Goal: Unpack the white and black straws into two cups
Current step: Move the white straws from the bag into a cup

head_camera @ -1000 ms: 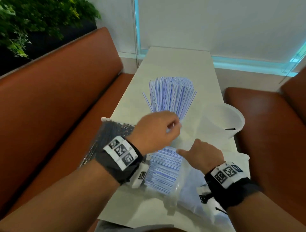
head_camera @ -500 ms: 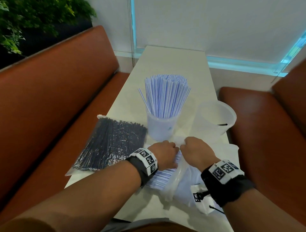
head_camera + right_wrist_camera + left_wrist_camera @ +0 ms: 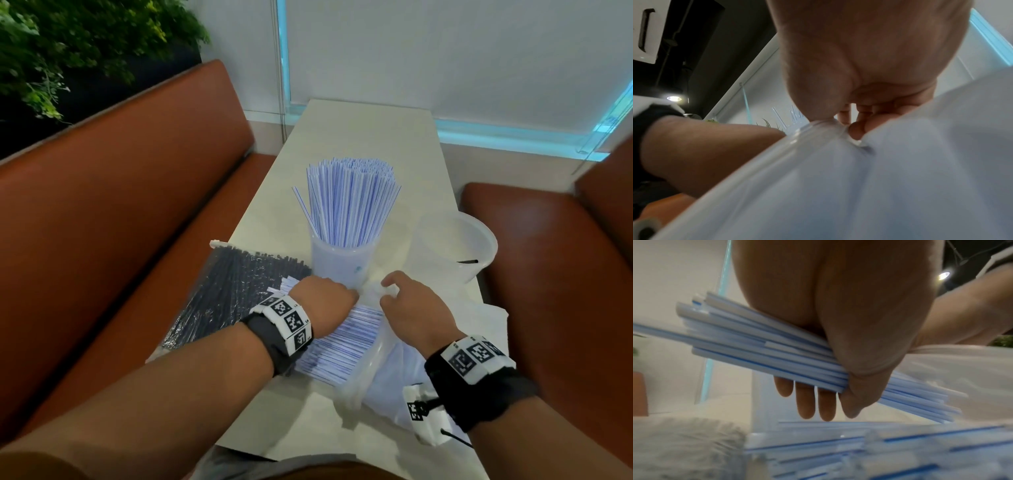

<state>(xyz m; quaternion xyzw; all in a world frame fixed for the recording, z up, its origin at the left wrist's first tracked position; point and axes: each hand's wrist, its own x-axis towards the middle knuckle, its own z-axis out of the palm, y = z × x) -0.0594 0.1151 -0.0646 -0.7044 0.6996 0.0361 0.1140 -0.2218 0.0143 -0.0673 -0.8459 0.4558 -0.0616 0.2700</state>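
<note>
Head view: the left hand is closed round a bunch of white straws at the mouth of a clear bag lying on the near part of the surface. The right hand sits just right of it, its fingers bent and pinching the bag's film. Beyond the hands stands a cup full of upright white straws. An almost empty cup stands to its right. A sealed pack of black straws lies on the left, partly under the left wrist.

Left wrist view: the fingers and thumb curl tightly round the white straws, which stick out on both sides of the fist. More straws lie blurred below in the bag.

Right wrist view: the fingers are curled close together, gripping a fold of the bag, which fills the lower frame.
</note>
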